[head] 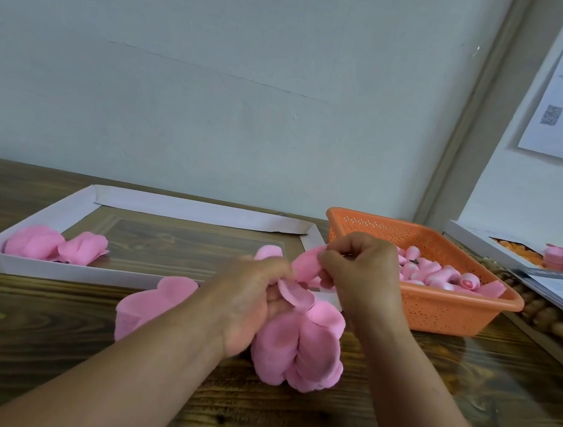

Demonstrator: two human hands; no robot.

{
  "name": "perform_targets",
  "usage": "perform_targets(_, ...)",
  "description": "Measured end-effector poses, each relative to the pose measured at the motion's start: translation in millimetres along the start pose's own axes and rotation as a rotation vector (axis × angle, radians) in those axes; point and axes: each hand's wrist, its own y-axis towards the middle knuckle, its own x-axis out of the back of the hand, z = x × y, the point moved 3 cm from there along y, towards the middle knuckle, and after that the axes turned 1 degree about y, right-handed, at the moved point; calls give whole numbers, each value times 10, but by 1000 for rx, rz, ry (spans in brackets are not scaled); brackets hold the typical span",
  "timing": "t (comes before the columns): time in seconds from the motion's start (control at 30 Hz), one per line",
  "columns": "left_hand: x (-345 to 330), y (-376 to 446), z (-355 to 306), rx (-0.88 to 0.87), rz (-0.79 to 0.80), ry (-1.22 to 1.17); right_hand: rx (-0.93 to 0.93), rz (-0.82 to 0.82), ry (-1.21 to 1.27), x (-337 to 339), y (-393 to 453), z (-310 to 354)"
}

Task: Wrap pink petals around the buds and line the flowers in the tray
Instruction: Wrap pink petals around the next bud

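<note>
The left hand (251, 300) grips a clump of petals (298, 345) hanging toward the near edge; the right hand (357, 265) pinches one petal (308, 264), which stands upright.

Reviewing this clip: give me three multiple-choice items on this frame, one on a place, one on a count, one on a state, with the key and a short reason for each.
1. Where do the loose pink buds lie?
A. in the orange perforated plastic basket
B. in the white cardboard tray
C. on the bare table

2. How many finished pink flowers lie in the shallow white cardboard tray?
A. none
B. two
C. six

3. What is the right hand doing?
A. resting flat on the table
B. reaching into the basket
C. pinching a pink petal raised above the table

Key: 1 A, the buds are heaped inside the orange basket at the right. 2 B, two flowers sit side by side at the tray's left end. 3 C, its curled fingers pinch the petal's edge, next to the left hand, which also holds petals.
</note>
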Motion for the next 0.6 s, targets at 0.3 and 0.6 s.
perform_targets(0.3,54,20,39,-73,-238,231,107,192,-92,-81,-43,30)
perform_targets(0.6,33,1,45,-44,-162,368,405,452,-261,-145,-154,179)
